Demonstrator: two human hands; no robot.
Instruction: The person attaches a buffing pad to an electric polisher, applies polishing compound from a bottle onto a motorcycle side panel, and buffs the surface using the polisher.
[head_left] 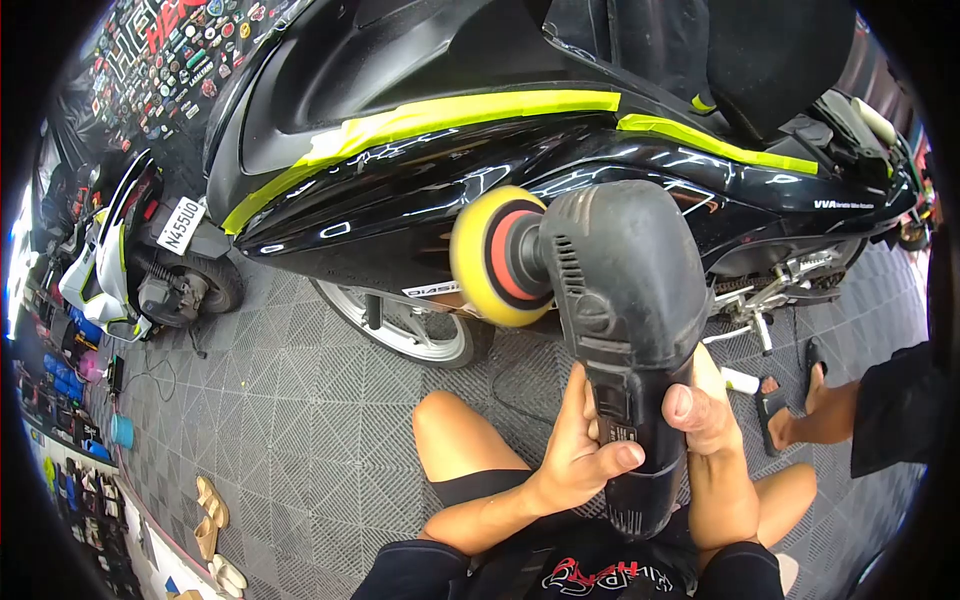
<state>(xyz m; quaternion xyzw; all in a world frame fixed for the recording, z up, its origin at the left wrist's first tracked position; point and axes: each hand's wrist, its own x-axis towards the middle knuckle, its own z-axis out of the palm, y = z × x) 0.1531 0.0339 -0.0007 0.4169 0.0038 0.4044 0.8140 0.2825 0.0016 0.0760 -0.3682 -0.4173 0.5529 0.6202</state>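
Note:
Both my hands are wrapped round the handle of a black electric polisher (630, 270). My left hand (578, 465) grips it from the left, and my right hand (705, 410) from the right, thumb on top. On the polisher's head sits a round yellow foam pad (468, 260) with a red ring and black backing. It overlaps the glossy black side panel (390, 190) of a motorcycle; I cannot tell whether they touch. Strips of bright yellow masking tape (450, 108) run along the panel's upper edge and farther right.
The motorcycle's front wheel (410, 325) stands on grey floor tiles (300, 440). At left is a white-and-black scooter (115, 250). Another person's sandalled foot (775, 415) is at right. Loose sandals (210, 515) lie lower left; a thin cable (515, 400) crosses the floor behind my knees.

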